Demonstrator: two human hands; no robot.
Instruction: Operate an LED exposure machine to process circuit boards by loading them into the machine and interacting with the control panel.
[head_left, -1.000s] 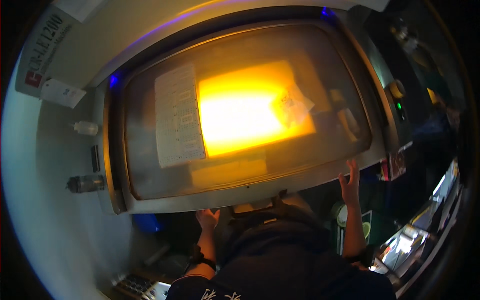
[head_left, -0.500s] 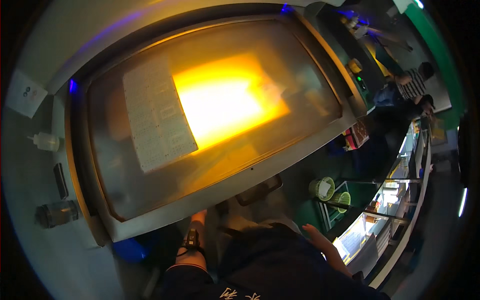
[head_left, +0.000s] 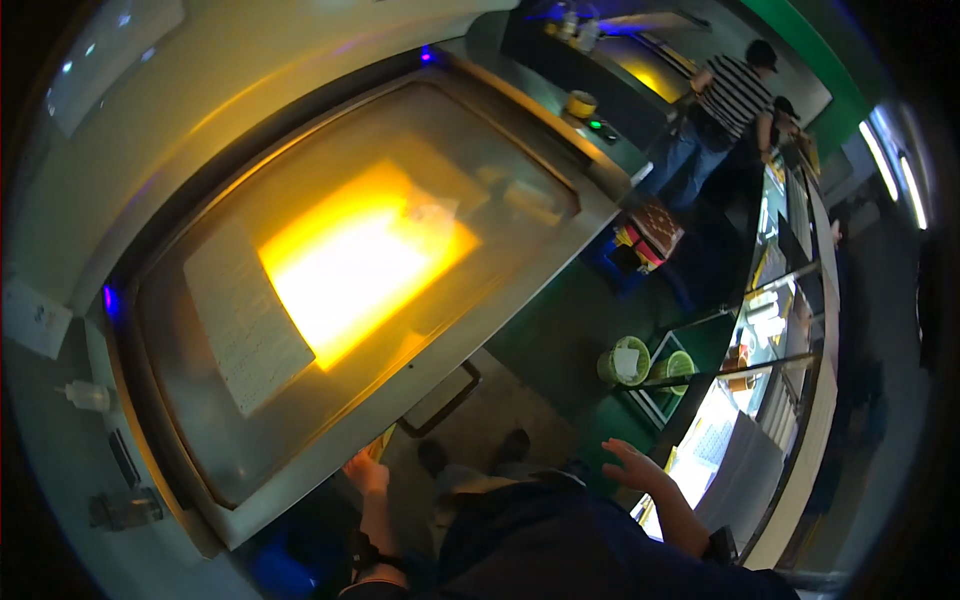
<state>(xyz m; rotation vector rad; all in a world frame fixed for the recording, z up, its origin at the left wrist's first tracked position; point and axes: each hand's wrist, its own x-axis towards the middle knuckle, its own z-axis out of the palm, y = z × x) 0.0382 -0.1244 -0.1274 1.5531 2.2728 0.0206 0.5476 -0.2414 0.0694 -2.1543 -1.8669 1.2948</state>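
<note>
My left hand (head_left: 368, 471) is at the front rim of a large metal-framed glass table (head_left: 335, 425). Its fingers look curled, with a small yellowish piece (head_left: 384, 443) showing beside them; what they grip is partly hidden. Off to the right, my right hand (head_left: 632, 464) hangs free with its fingers apart and holds nothing. On the glass a pale grey panel (head_left: 245, 315) lies left of a bright yellow lit rectangle (head_left: 340, 280).
A black handle (head_left: 440, 400) juts below the rim. Right of me are green baskets (head_left: 625, 362) and a lit shelf bench (head_left: 705, 455). Beyond a stool (head_left: 655, 230), a person in a striped shirt (head_left: 735, 90) stands near another person. A bottle (head_left: 88, 396) stands left.
The view has turned right, so the table appears further left. My left hand shows more fully at the rim. My right hand's fingers have spread.
</note>
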